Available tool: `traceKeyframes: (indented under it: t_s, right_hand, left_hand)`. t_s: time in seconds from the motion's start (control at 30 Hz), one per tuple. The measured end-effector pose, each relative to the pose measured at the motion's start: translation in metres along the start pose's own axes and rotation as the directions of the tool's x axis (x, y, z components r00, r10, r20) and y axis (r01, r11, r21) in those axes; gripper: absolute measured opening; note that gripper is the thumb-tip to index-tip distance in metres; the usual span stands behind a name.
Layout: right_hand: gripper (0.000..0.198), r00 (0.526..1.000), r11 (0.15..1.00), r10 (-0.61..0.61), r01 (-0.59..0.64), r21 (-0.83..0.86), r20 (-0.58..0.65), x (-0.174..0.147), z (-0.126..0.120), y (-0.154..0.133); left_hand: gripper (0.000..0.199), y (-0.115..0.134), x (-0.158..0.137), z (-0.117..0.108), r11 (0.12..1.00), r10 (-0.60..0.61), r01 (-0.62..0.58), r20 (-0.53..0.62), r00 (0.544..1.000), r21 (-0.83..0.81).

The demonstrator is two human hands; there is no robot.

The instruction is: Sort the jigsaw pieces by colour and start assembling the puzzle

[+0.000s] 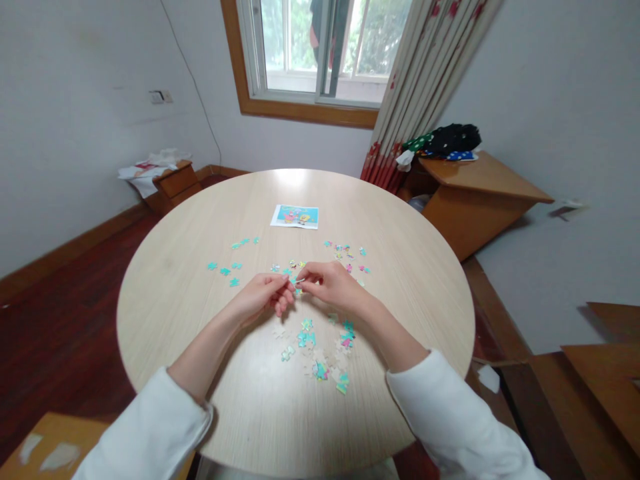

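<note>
Both hands meet above the middle of a round pale wooden table (165, 313). My right hand (325, 283) pinches a small puzzle piece (300, 281), seen nearly edge-on, between thumb and fingers. Close against it, my left hand (265, 293) has its thumb and index finger together near the same piece, the other fingers curled; whether it grips the piece too is hard to tell. Several loose puzzle pieces (307, 338), turquoise, yellow and pink, lie nearer me, some pale side up. More turquoise pieces (234, 282) are spread at the left, and mixed pink ones (349, 268) at the right.
Beyond the pieces lies a printed picture sheet (295, 217) with cartoon figures on blue. A wooden cabinet (480, 180) with dark cloth on top stands at the right by the curtain (420, 73). A wooden stool (50, 440) is at the lower left.
</note>
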State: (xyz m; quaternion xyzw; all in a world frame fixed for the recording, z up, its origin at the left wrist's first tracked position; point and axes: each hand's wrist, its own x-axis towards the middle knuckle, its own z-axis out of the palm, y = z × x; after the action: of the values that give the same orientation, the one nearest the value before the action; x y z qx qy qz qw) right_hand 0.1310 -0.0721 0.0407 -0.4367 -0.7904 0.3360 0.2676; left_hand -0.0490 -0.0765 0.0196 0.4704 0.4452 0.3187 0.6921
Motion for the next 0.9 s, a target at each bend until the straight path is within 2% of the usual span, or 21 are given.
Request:
traceKeyframes:
  t_s: [0.13,0.23,0.4,0.63,0.9]
  right_hand:
    - [0.023,0.997,0.993,-0.073,0.072,0.089,0.014,0.0,0.01,0.004]
    - [0.027,0.997,0.985,-0.073,0.072,0.159,-0.002,-0.001,0.011,0.005]
    - [0.03,0.999,0.957,-0.027,0.019,0.29,0.025,0.003,0.01,0.004]
    - [0.021,0.985,0.857,0.174,-0.159,0.491,0.017,0.011,0.016,0.007]
    - [0.019,0.987,0.823,0.156,-0.15,0.547,0.036,0.011,0.02,0.013]
  left_hand:
    - [0.028,-0.001,0.001,-0.001,0.999,0.034,-0.034,0.004,0.999,-0.037]
    - [0.026,0.001,0.001,-0.004,0.995,0.072,-0.073,-0.014,0.997,-0.061]
    - [0.026,0.005,-0.001,-0.004,0.989,0.141,-0.144,-0.046,0.989,-0.048]
    - [0.025,0.004,-0.001,-0.003,0.982,0.188,-0.186,-0.09,0.978,0.039]
    - [0.026,0.005,-0.003,0.001,0.982,0.182,-0.177,-0.08,0.98,0.063]
